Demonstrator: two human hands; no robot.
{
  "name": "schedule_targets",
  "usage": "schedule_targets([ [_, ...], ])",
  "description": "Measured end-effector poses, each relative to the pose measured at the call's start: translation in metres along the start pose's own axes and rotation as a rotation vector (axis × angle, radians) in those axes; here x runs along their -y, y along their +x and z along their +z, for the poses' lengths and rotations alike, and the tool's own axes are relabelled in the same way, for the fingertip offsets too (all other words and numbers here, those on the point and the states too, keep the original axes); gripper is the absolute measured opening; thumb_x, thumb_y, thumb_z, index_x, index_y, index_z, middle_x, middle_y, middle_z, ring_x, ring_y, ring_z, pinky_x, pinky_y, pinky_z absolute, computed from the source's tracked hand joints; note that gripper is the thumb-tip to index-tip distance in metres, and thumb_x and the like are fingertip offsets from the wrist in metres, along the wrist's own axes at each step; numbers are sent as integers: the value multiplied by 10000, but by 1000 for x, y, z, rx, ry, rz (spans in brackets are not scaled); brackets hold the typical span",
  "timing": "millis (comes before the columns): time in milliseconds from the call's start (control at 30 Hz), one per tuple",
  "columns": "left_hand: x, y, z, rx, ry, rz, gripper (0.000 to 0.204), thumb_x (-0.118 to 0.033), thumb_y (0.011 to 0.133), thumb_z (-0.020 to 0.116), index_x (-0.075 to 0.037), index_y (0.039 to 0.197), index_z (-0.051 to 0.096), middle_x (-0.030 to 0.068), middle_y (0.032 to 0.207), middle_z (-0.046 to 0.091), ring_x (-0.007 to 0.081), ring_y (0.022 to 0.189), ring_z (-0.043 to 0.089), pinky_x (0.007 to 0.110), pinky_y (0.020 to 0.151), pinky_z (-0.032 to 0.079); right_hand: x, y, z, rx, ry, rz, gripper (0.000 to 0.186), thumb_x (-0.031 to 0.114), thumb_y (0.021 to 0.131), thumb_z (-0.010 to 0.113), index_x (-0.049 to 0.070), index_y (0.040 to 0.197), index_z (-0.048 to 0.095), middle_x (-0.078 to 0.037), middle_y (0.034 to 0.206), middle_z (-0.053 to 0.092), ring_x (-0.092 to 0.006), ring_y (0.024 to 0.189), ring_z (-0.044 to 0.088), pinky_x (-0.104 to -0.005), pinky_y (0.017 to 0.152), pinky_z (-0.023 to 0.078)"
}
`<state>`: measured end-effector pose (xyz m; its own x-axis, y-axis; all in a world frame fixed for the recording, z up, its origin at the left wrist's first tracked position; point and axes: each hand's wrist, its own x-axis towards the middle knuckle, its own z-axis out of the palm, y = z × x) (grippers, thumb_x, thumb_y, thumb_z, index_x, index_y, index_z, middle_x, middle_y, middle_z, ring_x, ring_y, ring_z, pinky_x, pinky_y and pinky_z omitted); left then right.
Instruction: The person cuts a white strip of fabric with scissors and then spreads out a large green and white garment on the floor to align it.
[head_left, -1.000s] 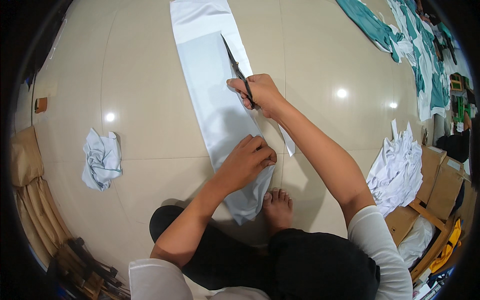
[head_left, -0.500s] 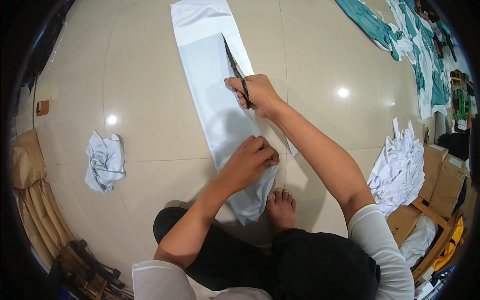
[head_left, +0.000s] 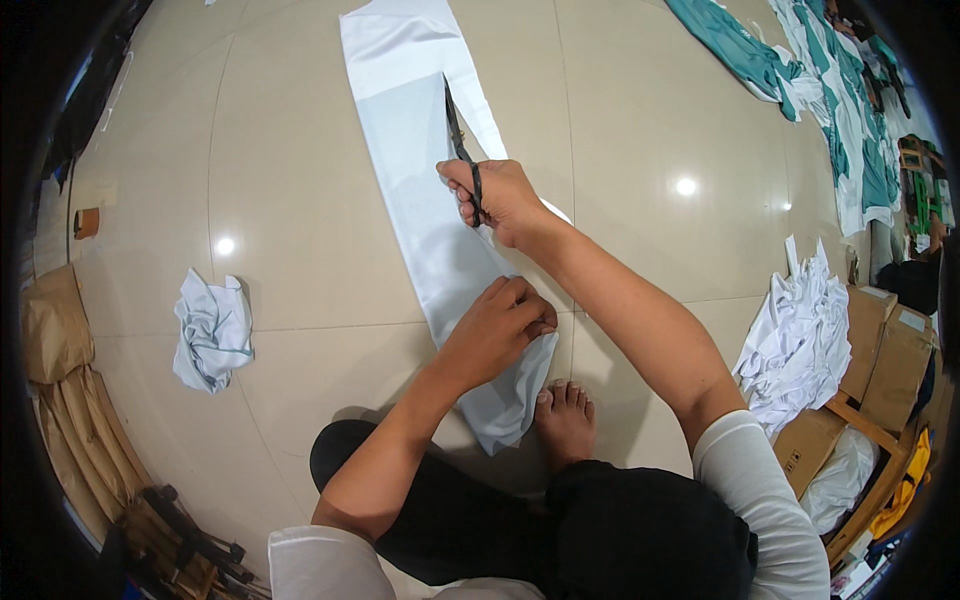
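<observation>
A long white strip of fabric [head_left: 395, 45] with a paler blue-grey piece [head_left: 395, 170] on it lies lengthwise on the tiled floor. My right hand [head_left: 490, 200] grips black scissors [head_left: 450, 117], whose blades point up along the right edge of the paler piece, where a narrow white strip separates at the side. My left hand [head_left: 505, 320] is closed on the lower right edge of the fabric, fingertips pinching it. The lower end of the cloth lies beside my bare foot [head_left: 565, 420].
A crumpled cloth [head_left: 212, 330] lies at left, near brown paper bundles [head_left: 55, 330]. At right are a white fabric heap [head_left: 795, 340], cardboard boxes [head_left: 890, 370] and teal-and-white garments [head_left: 840, 120]. My black-clad knee [head_left: 340, 450] is at the bottom.
My right hand and the scissors have moved slightly down and left, the blades now more upright, with the white side strip shifted. My left hand stays in about the same place on the fabric.
</observation>
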<state>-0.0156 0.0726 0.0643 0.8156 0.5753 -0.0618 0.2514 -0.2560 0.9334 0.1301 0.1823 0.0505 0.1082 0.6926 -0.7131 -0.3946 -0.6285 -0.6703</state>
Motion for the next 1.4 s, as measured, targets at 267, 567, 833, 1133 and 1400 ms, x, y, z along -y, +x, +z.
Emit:
schedule_targets([
  [267,0,0,-2,1,-11,-11,113,-103,961,742,-57,1064,727,117,1119,593,346,1106,578,454,978,491,-5,1,5,-8,-22,-1,262,212,877,824,62,805,622,-8,681,582,-103,560,538,-286,517,452],
  [567,1,1,-1,-1,0,-5,116,-97,955,752,-53,1060,732,118,1111,597,346,1103,581,458,975,494,-4,2,6,-18,-3,-10,292,236,875,837,59,799,617,-17,691,582,-113,553,548,-291,498,452],
  [833,-1,1,-2,-12,-13,6,122,-91,944,763,-55,1056,729,116,1091,596,346,1090,587,457,957,498,-1,8,9,-24,14,-16,291,232,876,836,71,782,612,-15,682,581,-111,542,546,-287,488,447],
  [1133,0,1,-1,-16,-13,19,133,-87,937,766,-49,1056,718,118,1087,593,348,1088,582,459,952,494,-3,11,11,-25,27,-28,291,241,872,842,72,788,619,-12,683,586,-112,538,546,-290,483,440],
  [1400,-1,1,-2,-5,-24,21,135,-85,936,766,-44,1057,719,124,1095,588,353,1101,578,464,961,489,5,18,9,-43,39,-41,319,270,868,858,72,764,631,-11,691,580,-115,533,536,-292,483,426],
])
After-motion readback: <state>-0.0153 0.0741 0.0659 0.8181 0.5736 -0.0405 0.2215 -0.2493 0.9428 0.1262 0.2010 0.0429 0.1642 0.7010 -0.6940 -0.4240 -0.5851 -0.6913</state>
